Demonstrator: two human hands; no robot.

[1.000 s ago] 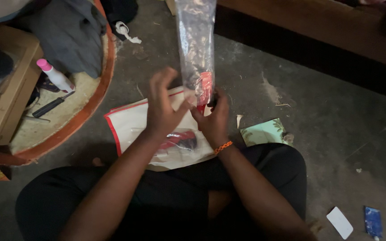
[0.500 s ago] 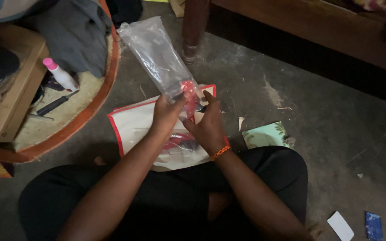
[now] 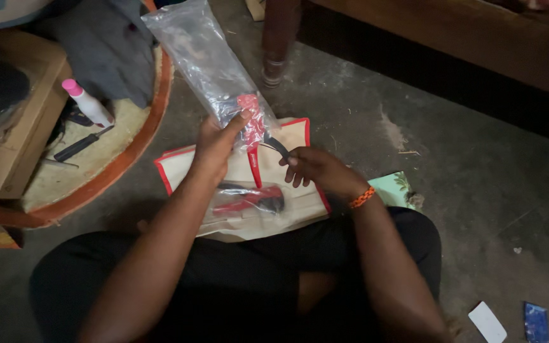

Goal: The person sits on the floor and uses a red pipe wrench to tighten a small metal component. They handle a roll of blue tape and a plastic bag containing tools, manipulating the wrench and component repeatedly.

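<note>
Above the lap, clear plastic bag (image 3: 208,63): light, limp, slippery; best held low at the red tool (image 3: 252,121). Left hand (image 3: 214,149) pinching bag; right hand (image 3: 316,168) pinching dark handle (image 3: 276,147).

Clear plastic bag (image 3: 204,57) over a red-and-black tool (image 3: 257,124). Cream card edged in red (image 3: 287,190). Orange wristband (image 3: 361,197). White bottle, pink cap (image 3: 87,103). Grey floor (image 3: 478,190). Black trousers (image 3: 236,286).

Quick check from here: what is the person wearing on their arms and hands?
Both forearms are bare, with no sleeves showing, and neither the left hand nor the right hand has a glove. The right wrist carries an orange beaded bracelet. No rings or watch are visible.
</note>
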